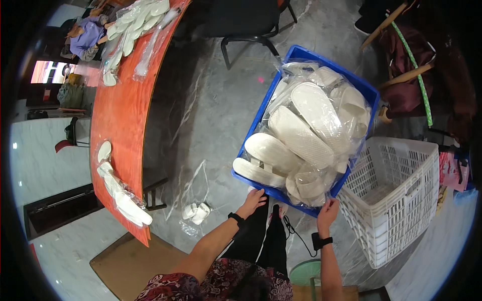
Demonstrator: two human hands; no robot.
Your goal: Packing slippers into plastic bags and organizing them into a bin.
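A blue plastic crate [371,93] sits tilted in front of me, heaped with white slippers [296,135] in clear plastic bags. My left hand [252,202] has its fingers closed on the crate's near rim, close to the near left corner. At the near right corner my right hand [328,212] grips the same rim. The slippers rise above the crate's edge and hide its inside. Whether the crate's underside touches the floor cannot be seen.
A white lattice basket [401,200] stands right of the crate. Left is a long orange-red table [120,110] bearing bagged slippers [120,193]; a person [86,37] sits beyond it. A black chair [246,20] stands ahead. A small bagged pair of slippers [196,213] lies on the floor.
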